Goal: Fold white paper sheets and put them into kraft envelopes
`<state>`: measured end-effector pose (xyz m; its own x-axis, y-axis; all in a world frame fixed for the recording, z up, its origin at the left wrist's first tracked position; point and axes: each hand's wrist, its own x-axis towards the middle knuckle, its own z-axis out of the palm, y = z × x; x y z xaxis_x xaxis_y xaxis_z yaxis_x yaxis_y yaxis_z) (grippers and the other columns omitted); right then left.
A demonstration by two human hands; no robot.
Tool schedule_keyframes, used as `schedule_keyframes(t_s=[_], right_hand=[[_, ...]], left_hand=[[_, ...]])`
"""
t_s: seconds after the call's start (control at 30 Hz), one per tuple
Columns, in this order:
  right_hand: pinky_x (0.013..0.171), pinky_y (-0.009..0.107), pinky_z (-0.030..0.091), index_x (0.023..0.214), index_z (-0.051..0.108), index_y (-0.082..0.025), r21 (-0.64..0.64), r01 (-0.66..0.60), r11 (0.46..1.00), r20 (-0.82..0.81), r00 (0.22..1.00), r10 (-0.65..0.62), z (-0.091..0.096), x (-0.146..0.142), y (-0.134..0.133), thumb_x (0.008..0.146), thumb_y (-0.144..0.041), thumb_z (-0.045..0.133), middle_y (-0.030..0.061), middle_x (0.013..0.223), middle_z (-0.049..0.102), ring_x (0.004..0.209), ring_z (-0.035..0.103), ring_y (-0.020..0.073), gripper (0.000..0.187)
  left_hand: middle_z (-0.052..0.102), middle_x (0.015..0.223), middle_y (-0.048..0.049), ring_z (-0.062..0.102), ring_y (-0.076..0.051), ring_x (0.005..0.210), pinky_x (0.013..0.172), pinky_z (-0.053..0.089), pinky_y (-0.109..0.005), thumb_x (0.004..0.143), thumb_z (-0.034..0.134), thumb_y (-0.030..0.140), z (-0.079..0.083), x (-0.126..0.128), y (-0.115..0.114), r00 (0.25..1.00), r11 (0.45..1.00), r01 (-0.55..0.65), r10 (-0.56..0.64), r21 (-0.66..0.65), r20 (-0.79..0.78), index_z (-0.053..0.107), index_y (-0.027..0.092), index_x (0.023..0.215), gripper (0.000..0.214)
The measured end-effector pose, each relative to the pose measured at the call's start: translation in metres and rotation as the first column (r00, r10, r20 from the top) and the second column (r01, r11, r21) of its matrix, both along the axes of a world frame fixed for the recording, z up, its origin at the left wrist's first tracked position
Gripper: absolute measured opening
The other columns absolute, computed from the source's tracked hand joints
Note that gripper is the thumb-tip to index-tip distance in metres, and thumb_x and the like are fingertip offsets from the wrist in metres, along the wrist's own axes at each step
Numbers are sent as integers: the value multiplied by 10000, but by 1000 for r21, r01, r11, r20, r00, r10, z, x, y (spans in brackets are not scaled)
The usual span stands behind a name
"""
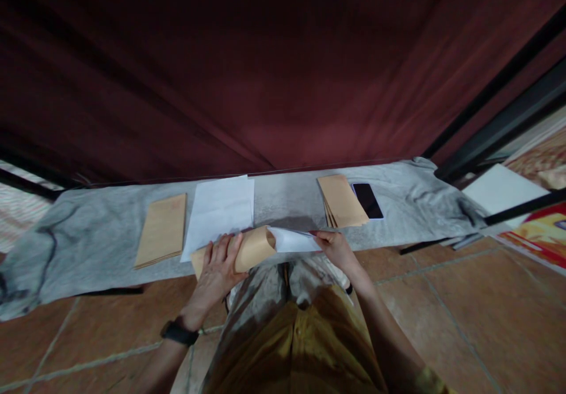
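Note:
My left hand (220, 262) lies over a brown paper envelope (257, 251), its fingers across the top and the thumb at the lower edge. The envelope's mouth gapes to the right. A folded white sheet (292, 240) sits at that opening, its left end at or just within the mouth. My right hand (336, 248) pinches the right end of this sheet. Behind my left hand rests a stack of white paper (220, 208), partly covered by the envelope. A pile of brown envelopes (161, 229) lies to the left, and several more envelopes (342, 200) are fanned out at the right.
A phone (368, 200) lies beside the right-hand envelopes. Grey cloth (287, 199) covers the narrow bench. A dark red curtain (265, 87) hangs right behind it. Black metal bars (499, 128) stand at the right, near a white board (504, 190) and a red printed sheet (542, 235).

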<state>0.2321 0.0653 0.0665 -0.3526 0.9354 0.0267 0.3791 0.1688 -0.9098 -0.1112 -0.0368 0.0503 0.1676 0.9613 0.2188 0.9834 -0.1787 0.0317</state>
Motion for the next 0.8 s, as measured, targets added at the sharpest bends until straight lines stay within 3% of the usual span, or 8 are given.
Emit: schedule_keyframes(t_s=[0.23,0.8], right_hand=[[564,233,367,644,680,-210,73,-5,997,196,981,-9,2,-3,1,899,-272,519,4,579,661,595,620,167,308],[566,248,321,626,573,-212,78,-78,994,272,961,54,6,-3,0,930,-266,526,3,585,611,575,576,159,312]], left_hand=[[423,1519,-242,365,-411,1456,1181,266,-631,812,713,376,2,2,0,1000,1000,23,-23,6,-7,119,199,1606,1008],[380,1561,-247,317,-426,1485,1199,221,-637,759,780,348,-3,2,4,994,994,107,-107,-21,20,113,188,1617,1099]])
